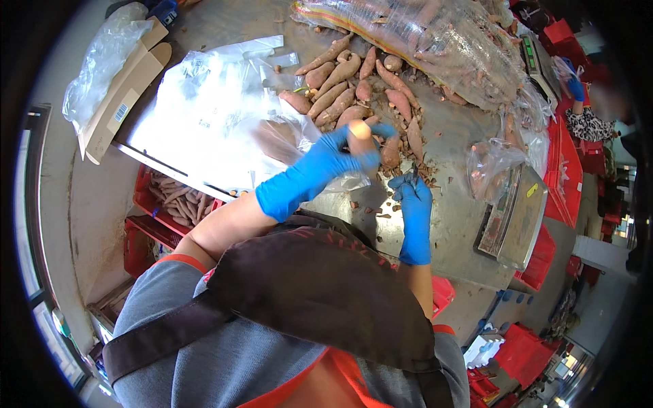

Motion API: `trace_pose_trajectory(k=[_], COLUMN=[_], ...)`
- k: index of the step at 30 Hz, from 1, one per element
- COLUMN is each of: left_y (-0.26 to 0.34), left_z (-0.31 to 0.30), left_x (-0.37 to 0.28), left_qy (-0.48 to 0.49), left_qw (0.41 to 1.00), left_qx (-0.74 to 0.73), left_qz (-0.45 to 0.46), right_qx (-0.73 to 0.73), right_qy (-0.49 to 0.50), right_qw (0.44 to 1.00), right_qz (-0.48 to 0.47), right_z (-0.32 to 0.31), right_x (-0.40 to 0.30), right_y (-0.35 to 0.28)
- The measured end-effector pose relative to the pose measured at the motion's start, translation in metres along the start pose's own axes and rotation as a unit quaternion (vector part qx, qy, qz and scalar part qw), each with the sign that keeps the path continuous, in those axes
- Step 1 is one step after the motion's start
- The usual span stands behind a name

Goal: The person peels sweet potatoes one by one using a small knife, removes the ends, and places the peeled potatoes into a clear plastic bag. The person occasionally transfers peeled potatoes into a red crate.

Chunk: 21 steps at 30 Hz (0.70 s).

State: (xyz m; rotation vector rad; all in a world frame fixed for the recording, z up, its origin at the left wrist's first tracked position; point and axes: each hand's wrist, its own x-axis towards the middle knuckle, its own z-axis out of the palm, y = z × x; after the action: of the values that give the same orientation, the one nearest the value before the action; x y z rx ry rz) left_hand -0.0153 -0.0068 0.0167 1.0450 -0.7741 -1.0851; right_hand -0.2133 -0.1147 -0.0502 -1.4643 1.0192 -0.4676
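Note:
My left hand (pixel 312 166), in a blue glove, grips a sweet potato (pixel 361 142) whose cut end shows pale orange; motion blurs both. In my blue-gloved right hand (pixel 414 201) is a small dark blade (pixel 415 168), probably a knife; its handle is hidden in the fingers. Just beyond my hands lies a loose pile of sweet potatoes (pixel 334 104) on the metal table (pixel 449 143). A clear plastic bag (pixel 306 130) with a sweet potato in it rests beside my left hand. Cut-off scraps (pixel 383 210) are strewn below the blade.
Flat plastic bags (pixel 204 117) shine on the left, near an open cardboard box (pixel 125 97). A woven sack (pixel 444 46) stretches across the back. At right, a weighing scale (pixel 518 219) bears a bagged load (pixel 487 171). Red crates (pixel 153 204) stand below. Another person's gloved hand (pixel 576 89) shows far right.

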Motion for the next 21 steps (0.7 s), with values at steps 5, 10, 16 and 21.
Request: trace_pose_trajectory(k=[5, 10, 16, 21], left_y=[-0.015, -0.036, -0.034, -0.028], left_z=[-0.016, -0.015, -0.007, -0.004], left_x=[-0.001, -0.012, -0.021, -0.024], left_qy=[0.032, 0.036, 0.070, 0.081], left_qw=[0.906, 0.865, 0.844, 0.881], left_qx=[-0.400, -0.476, -0.513, -0.444], left_qz=[-0.138, -0.155, -0.145, -0.142], right_qx=[-0.047, -0.190, -0.117, -0.064], right_qy=[0.026, 0.068, 0.076, 0.077], right_qw=[0.987, 0.947, 0.963, 0.979], right_qz=[-0.154, -0.251, -0.230, -0.176], right_z=[0.033, 0.051, 0.066, 0.070], right_x=[-0.019, -0.009, -0.005, -0.005], right_y=[-0.026, -0.032, -0.035, -0.027])
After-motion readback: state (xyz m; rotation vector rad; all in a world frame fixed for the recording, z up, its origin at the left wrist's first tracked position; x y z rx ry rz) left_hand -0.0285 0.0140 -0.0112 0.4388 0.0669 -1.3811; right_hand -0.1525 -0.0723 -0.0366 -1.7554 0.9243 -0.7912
